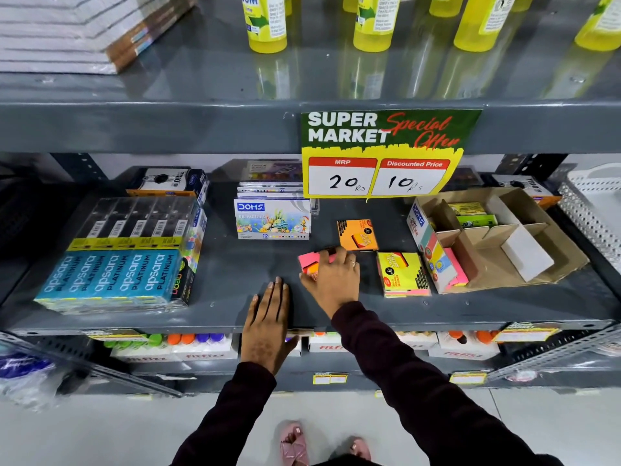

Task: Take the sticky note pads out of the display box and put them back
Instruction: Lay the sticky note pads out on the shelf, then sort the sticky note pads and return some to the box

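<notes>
A cardboard display box (524,264) with dividers stands at the right of the grey shelf (235,307); two green-yellow pads (470,215) lie in its back compartment. On the shelf to its left lie a yellow pad stack (403,274) and an orange pad (357,234). My right hand (334,280) rests on a pink pad (311,262), fingers curled over it against the shelf. Flat on the shelf's front edge, my left hand (268,317) holds nothing, fingers slightly apart.
Apsara pencil packs (114,274) fill the left of the shelf. A Doms pastel box (272,218) stands behind the hands. A price sign (383,153) hangs from the upper shelf, where yellow glue bottles (267,23) stand. A white basket (594,210) is at far right.
</notes>
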A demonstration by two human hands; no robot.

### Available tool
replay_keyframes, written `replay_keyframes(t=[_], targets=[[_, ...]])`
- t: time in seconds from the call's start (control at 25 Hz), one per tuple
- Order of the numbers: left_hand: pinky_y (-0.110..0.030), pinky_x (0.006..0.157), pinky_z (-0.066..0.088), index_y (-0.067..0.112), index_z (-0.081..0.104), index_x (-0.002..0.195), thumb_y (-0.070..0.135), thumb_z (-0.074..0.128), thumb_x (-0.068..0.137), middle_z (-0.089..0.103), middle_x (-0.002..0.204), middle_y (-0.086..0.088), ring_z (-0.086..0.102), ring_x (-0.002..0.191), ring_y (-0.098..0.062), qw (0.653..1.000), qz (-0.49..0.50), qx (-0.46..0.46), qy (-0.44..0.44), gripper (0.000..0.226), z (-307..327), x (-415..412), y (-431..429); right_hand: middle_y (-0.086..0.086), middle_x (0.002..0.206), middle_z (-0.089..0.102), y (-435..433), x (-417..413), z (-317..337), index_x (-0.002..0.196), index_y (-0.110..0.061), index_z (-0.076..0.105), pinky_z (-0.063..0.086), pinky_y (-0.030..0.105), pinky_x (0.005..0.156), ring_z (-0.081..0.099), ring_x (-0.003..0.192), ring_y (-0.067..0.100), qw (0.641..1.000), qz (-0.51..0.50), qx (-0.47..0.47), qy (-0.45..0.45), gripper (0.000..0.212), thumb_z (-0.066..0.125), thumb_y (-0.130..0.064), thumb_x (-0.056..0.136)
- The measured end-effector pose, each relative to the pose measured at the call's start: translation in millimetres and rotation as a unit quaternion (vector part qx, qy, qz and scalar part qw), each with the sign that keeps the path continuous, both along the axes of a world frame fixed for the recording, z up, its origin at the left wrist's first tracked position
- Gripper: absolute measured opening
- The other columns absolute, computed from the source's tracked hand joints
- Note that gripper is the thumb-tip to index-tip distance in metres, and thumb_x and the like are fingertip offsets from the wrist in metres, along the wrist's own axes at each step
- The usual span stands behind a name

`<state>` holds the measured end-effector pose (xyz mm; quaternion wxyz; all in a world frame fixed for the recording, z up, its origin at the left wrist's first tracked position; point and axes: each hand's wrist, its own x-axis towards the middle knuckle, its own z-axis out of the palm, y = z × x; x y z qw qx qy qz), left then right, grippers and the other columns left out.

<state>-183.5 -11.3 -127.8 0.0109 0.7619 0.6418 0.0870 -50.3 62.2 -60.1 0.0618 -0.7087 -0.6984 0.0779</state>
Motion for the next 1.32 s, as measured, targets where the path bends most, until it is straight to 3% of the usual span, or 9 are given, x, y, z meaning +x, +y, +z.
replay_keyframes(t=[0.2, 0.32, 0.44, 0.64, 0.76, 0.92, 1.04, 1.32], targets=[[-0.039, 0.112, 0.012, 0.003, 0.027, 0.14, 0.038, 0.088, 0.049, 0.038, 0.145, -0.019, 0.029, 0.135, -0.029, 1.0, -0.011, 0.0, -0.013, 0.116, -1, -3, -1, 0.025, 0.1, 0.066, -3, 16, 17, 0.097, -0.005, 0.066, 0.054, 0.045, 0.072, 0.062, 0.09, 0.043, 1.0, -0.01, 0.01, -0.011, 0.063, 0.067, -0.061, 0.07], [-0.044, 0.112, 0.021, 0.001, 0.029, 0.139, 0.042, 0.087, 0.051, 0.04, 0.144, -0.02, 0.037, 0.132, -0.032, 1.0, -0.008, 0.006, 0.005, 0.113, -2, -2, -2, 0.027, 0.126, 0.052, -5, 67, 29, 0.119, -0.003, 0.054, 0.044, 0.049, 0.094, 0.046, 0.117, 0.045, 0.996, -0.091, 0.018, -0.011, 0.061, 0.059, -0.051, 0.083], [-0.051, 0.104, 0.032, -0.001, 0.03, 0.138, 0.046, 0.085, 0.052, 0.041, 0.143, -0.022, 0.039, 0.13, -0.035, 1.0, -0.005, 0.005, 0.028, 0.112, -2, 0, -1, 0.028, 0.135, 0.043, -13, 107, 30, 0.124, -0.004, 0.049, 0.037, 0.05, 0.103, 0.041, 0.125, 0.046, 0.987, -0.159, -0.025, -0.029, 0.059, 0.059, -0.047, 0.085], [-0.051, 0.104, 0.03, -0.001, 0.031, 0.138, 0.048, 0.084, 0.053, 0.039, 0.144, -0.022, 0.037, 0.132, -0.035, 0.999, -0.007, 0.007, 0.04, 0.111, -4, -1, 0, 0.028, 0.12, 0.052, -20, 95, 28, 0.125, -0.002, 0.047, 0.043, 0.051, 0.094, 0.05, 0.113, 0.046, 0.99, -0.143, 0.012, -0.013, 0.065, 0.067, -0.042, 0.077], [-0.052, 0.104, 0.03, -0.002, 0.031, 0.138, 0.045, 0.085, 0.053, 0.04, 0.143, -0.022, 0.035, 0.132, -0.034, 0.999, -0.006, 0.013, 0.029, 0.11, -5, -1, 0, 0.027, 0.111, 0.057, -31, 84, 26, 0.124, -0.003, 0.052, 0.049, 0.05, 0.086, 0.054, 0.106, 0.046, 0.994, -0.095, 0.048, 0.008, 0.076, 0.069, -0.052, 0.068], [-0.05, 0.105, 0.029, -0.001, 0.028, 0.139, 0.047, 0.084, 0.053, 0.038, 0.145, -0.021, 0.032, 0.134, -0.033, 0.999, -0.004, 0.013, 0.035, 0.114, -6, -1, 0, 0.021, 0.092, 0.06, -52, 65, 4, 0.094, -0.004, 0.062, 0.054, 0.042, 0.07, 0.061, 0.085, 0.04, 0.999, -0.034, 0.02, 0.0, 0.064, 0.065, -0.059, 0.061], [-0.05, 0.105, 0.03, 0.0, 0.025, 0.14, 0.051, 0.081, 0.055, 0.036, 0.145, -0.022, 0.032, 0.134, -0.034, 0.999, -0.004, 0.008, 0.048, 0.114, -7, -2, 0, 0.021, 0.085, 0.063, -53, 58, -5, 0.084, -0.005, 0.063, 0.058, 0.041, 0.059, 0.065, 0.079, 0.043, 0.999, -0.044, 0.016, -0.022, 0.062, 0.074, -0.059, 0.055], [-0.053, 0.102, 0.032, -0.001, 0.027, 0.139, 0.048, 0.082, 0.056, 0.04, 0.143, -0.023, 0.038, 0.13, -0.037, 0.999, -0.007, 0.015, 0.031, 0.111, -7, -1, 0, 0.026, 0.089, 0.066, -39, 67, 3, 0.09, -0.002, 0.065, 0.057, 0.044, 0.065, 0.063, 0.089, 0.044, 0.994, -0.071, 0.063, -0.054, 0.062, 0.072, -0.06, 0.067]])
